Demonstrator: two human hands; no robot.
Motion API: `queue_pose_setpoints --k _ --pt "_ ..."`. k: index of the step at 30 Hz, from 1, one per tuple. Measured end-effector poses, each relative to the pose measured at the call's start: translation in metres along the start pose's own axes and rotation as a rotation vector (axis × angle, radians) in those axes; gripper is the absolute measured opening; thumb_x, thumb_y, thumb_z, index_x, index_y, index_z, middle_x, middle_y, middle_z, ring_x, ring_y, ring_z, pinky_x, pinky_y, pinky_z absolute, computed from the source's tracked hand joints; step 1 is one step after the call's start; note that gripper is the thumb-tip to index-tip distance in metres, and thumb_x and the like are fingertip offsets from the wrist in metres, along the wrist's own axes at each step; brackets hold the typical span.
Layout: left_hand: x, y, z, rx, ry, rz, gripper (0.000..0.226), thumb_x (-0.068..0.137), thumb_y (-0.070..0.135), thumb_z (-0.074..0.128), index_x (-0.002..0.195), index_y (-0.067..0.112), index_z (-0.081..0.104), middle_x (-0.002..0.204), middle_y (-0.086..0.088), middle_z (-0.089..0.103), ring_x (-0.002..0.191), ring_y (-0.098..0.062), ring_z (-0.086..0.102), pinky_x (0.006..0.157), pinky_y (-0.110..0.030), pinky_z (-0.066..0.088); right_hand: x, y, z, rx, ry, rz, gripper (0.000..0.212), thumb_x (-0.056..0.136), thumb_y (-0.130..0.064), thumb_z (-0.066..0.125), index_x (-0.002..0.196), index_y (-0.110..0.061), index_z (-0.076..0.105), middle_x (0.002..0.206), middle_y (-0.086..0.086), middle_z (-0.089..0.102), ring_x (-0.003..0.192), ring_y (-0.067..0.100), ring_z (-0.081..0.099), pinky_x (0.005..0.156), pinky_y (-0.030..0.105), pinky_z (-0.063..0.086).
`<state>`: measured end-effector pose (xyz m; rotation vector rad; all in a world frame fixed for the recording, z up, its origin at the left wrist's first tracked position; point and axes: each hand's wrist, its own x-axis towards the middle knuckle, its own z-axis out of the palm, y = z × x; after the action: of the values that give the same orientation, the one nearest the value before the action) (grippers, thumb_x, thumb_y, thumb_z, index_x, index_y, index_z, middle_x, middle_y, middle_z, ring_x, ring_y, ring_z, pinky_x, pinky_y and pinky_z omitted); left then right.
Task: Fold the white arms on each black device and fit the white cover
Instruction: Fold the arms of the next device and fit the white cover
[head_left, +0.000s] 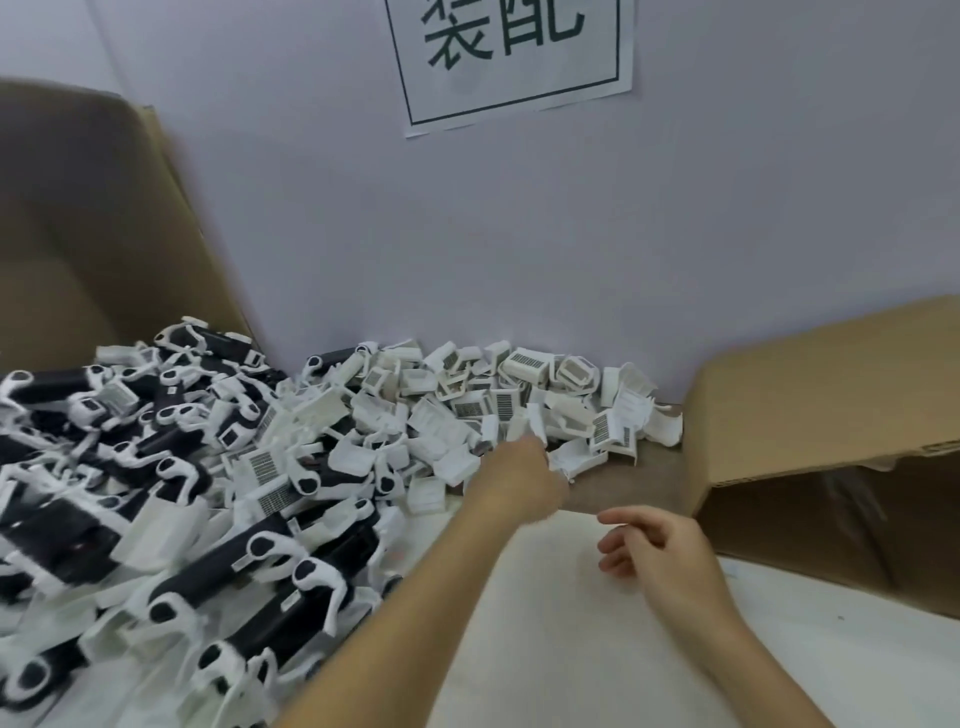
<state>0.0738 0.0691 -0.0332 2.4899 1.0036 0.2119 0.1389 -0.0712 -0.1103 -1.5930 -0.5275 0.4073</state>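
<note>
The white covers (519, 400) lie in a loose heap along the far wall, middle of the scene, spilling leftward into the much larger pile of black devices (156, 493) whose white arms (322, 577) stick out unfolded. The left hand (519, 473) reaches far into the near edge of the cover heap, fingertips among the pieces; motion blur and the back of the hand hide whether anything is pinched, so its grip cannot be told. The right hand (660, 551) hovers just above the pale work surface (571, 649), fingers loosely curled and holding nothing.

Judging from this, the step in hand is fetching a cover, with no device yet in either hand. The next move likely calls for singling one cover out of the tangle without dragging its neighbours, then taking a device from the left pile for folding.

An open cardboard box (831, 415) lies on its side at the right; another cardboard flap (104, 234) rises far left. A printed paper sign (514, 57) is fixed to the wall.
</note>
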Motion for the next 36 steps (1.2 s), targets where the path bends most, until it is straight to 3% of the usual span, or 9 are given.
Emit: queue_pose_setpoints --k 7,11,14,17,20,25,29,32,36 --pt "0.012 -0.031 -0.09 0.616 -0.15 0.049 0.018 0.093 0.017 0.052 0.109 0.008 0.051 0.105 -0.005 0.055 0.092 -0.024 0.052 0.082 -0.035 0.049 -0.001 0.001 -0.001 0.009 -0.01 0.009 0.038 0.094 0.013 0.04 0.091 -0.007 0.073 0.072 0.013 0.071 0.058 0.021 0.069 0.052 0.021 0.052" --pt "0.013 -0.073 -0.113 0.984 -0.199 0.021 0.062 0.086 0.036 0.07 0.137 0.014 0.043 0.143 -0.012 0.039 0.131 -0.033 0.041 0.097 -0.044 0.049 0.0 0.002 0.0 0.015 -0.017 0.011 0.04 0.094 0.013 0.042 0.087 -0.011 0.073 0.067 0.008 0.071 0.057 0.02 0.069 0.05 0.019 0.051" --pt "0.015 -0.094 -0.118 0.871 -0.27 -0.074 0.092 0.08 0.046 0.078 0.149 0.014 0.026 0.143 -0.01 0.043 0.124 -0.03 0.049 0.094 -0.04 0.048 0.0 0.002 -0.001 0.02 -0.022 0.015 0.038 0.095 0.011 0.042 0.089 -0.01 0.073 0.067 0.009 0.071 0.059 0.021 0.069 0.051 0.02 0.051" --pt "0.015 -0.111 -0.116 0.746 -0.269 -0.063 0.077 0.083 0.047 0.075 0.142 0.015 0.038 0.133 -0.005 0.053 0.113 -0.025 0.054 0.091 -0.037 0.048 0.0 0.002 -0.001 0.015 -0.025 0.017 0.037 0.095 0.011 0.042 0.09 -0.009 0.074 0.07 0.01 0.071 0.061 0.022 0.07 0.053 0.021 0.052" --pt "0.014 -0.122 -0.107 0.79 -0.209 0.002 0.058 0.085 0.047 0.071 0.128 0.015 0.049 0.119 -0.002 0.058 0.108 -0.024 0.059 0.089 -0.038 0.052 0.0 0.001 -0.001 0.02 -0.025 0.025 0.038 0.095 0.011 0.042 0.091 -0.01 0.073 0.073 0.013 0.071 0.061 0.022 0.07 0.053 0.021 0.051" --pt "0.015 -0.119 -0.11 0.896 -0.12 0.05 0.048 0.083 0.054 0.071 0.113 0.02 0.053 0.109 0.003 0.058 0.098 -0.022 0.059 0.073 -0.033 0.043 0.0 0.001 -0.002 0.028 -0.024 0.032 0.038 0.095 0.01 0.042 0.092 -0.01 0.074 0.073 0.012 0.071 0.062 0.022 0.07 0.054 0.021 0.052" --pt "0.017 -0.103 -0.122 0.653 0.081 0.038 0.04 0.084 0.059 0.067 0.086 0.026 0.046 0.09 0.007 0.057 0.082 -0.016 0.055 0.074 -0.032 0.047 0.001 0.002 -0.001 0.043 -0.019 0.036 0.037 0.095 0.009 0.042 0.091 -0.01 0.073 0.074 0.013 0.071 0.063 0.022 0.071 0.054 0.021 0.052" --pt "0.015 -0.081 -0.133 0.073 0.205 0.032 0.032 0.082 0.057 0.072 0.083 0.029 0.055 0.075 0.006 0.062 0.064 -0.01 0.059 0.057 -0.021 0.043 0.001 0.002 -0.001 0.049 -0.02 0.029 0.037 0.095 0.009 0.042 0.091 -0.01 0.073 0.076 0.014 0.071 0.062 0.02 0.07 0.054 0.021 0.052" --pt "0.011 -0.054 -0.129 -0.533 0.26 0.065 0.022 0.083 0.047 0.075 0.098 0.03 0.07 0.089 0.011 0.072 0.086 -0.007 0.066 0.069 -0.024 0.044 0.001 0.003 -0.002 0.056 -0.013 0.018 0.037 0.095 0.01 0.042 0.09 -0.009 0.074 0.076 0.014 0.071 0.061 0.019 0.069 0.053 0.02 0.051"
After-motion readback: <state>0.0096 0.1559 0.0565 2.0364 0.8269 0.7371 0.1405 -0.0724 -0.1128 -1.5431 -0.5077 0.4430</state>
